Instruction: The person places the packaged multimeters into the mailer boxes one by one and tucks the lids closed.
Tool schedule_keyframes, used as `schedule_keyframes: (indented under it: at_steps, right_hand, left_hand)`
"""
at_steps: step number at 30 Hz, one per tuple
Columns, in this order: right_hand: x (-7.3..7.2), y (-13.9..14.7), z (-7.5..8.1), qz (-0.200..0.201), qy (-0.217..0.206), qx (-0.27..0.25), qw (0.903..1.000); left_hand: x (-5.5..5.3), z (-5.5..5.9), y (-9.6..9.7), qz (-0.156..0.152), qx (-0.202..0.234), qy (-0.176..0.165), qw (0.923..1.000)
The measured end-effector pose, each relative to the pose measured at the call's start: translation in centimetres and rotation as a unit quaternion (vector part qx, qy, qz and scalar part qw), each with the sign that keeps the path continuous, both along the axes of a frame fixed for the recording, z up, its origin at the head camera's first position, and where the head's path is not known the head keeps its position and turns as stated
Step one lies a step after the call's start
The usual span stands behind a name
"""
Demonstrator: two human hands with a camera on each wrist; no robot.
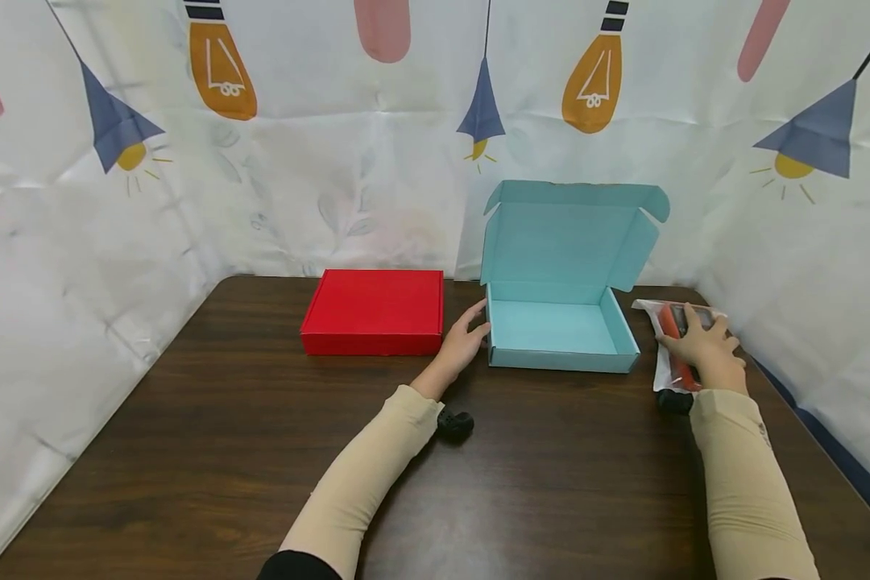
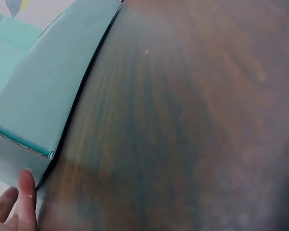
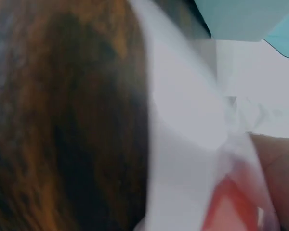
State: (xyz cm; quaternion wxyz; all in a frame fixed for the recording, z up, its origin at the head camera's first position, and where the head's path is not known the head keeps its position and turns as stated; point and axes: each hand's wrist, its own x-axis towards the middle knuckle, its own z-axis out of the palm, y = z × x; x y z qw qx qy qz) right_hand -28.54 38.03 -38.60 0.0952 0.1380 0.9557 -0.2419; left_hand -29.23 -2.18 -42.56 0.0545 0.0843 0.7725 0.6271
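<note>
A light blue cardboard box (image 1: 565,361) stands on the table with its lid raised and its inside bare. My left hand (image 1: 461,345) is at the box's left side, fingers extended; in the left wrist view its fingertips (image 2: 26,180) lie right at the box's end wall. To the right of the box, my right hand (image 1: 709,354) grips a clear plastic packet (image 1: 665,374) from above, thumb and fingers spread across it. Red-orange and dark contents show through the plastic. The right wrist view has the packet's edge (image 3: 183,120) close up and blurred, beside the thumb (image 3: 282,168).
A closed red box (image 1: 377,306) sits left of the blue one, near the table's back edge. The dark wooden table (image 1: 551,467) ends close to the right forearm. Behind it hangs a white cloth (image 1: 297,185) printed with lamps and bulbs.
</note>
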Motion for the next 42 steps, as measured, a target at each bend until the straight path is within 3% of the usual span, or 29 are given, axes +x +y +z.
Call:
schedule_keyframes:
  at_steps: [12, 21, 33, 42]
  right_hand:
    - [0.0, -0.2, 0.4, 0.002, 0.015, 0.0, 0.9999]
    - [0.3, 0.6, -0.4, -0.004, 0.019, -0.008, 0.9998]
    - [0.2, 0.6, 0.2, 0.016, 0.036, 0.01, 0.9992]
    - [0.9, 1.4, 0.8, 0.028, 0.051, 0.018, 0.9981]
  left_hand:
    - [-0.1, 0.0, -0.7, -0.062, -0.032, -0.009, 0.9975]
    - [0.0, -0.1, -0.6, -0.088, -0.048, -0.011, 0.9949]
    - [-0.2, 0.4, -1.4, -0.098, -0.046, -0.015, 0.994]
    - [-0.4, 0.4, -1.4, -0.102, -0.039, -0.02, 0.9938]
